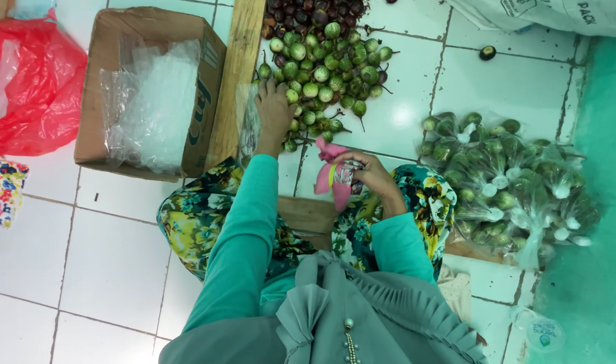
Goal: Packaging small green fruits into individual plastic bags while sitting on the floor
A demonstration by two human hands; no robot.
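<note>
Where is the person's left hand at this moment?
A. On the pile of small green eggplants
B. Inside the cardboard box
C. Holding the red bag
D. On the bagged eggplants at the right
A: the left hand rests on the near edge of the loose eggplants, while the right hand holds a pink piece.

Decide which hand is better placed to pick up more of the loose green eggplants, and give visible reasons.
The left hand: it already rests on the edge of the green eggplants, while the right hand is back near the lap gripping a pink plastic bundle.

Eggplant pile point(325, 64) ahead; cardboard box point(149, 87) left; bagged eggplants point(510, 182) right.
</note>
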